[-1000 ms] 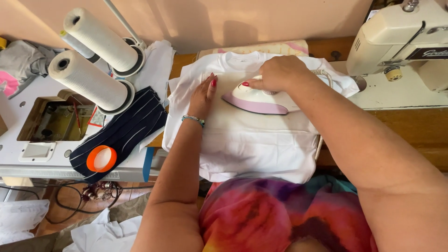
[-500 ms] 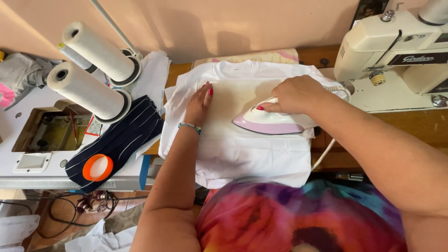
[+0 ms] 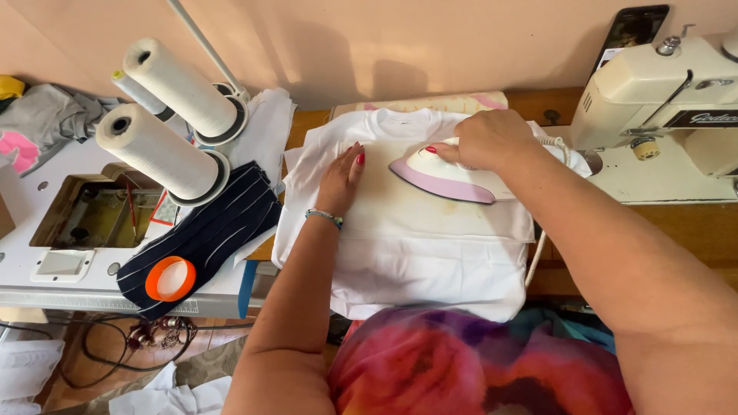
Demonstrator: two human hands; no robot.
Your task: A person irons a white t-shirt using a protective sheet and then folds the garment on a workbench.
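Peach-coloured wall runs behind a crowded wooden worktop, seen from above. At the far left a white overlock machine carries three large cones of white thread, and a navy pinstriped cloth lies draped over its edge with an orange-rimmed round disc resting on it.

Next comes the left hand — open, fingers together, pressed flat on a white T-shirt spread face up in the middle of the worktop, neckline away from the person. It holds the fabric down just beside the iron. The shirt looks clean and mostly smooth across the chest; soft folds remain along the lower part and the hem nearest the person, and its left edge lies a little rumpled. A warm patch of sunlight falls over the upper chest.

The right hand is closed around the handle of a white iron with a lilac base, which sits sole-down on the upper chest of the shirt, tip pointing left toward the other hand. Judging by the creases, the top area seems largely pressed — the lower half seems yet to be done.

At the far right stands a cream sewing machine.
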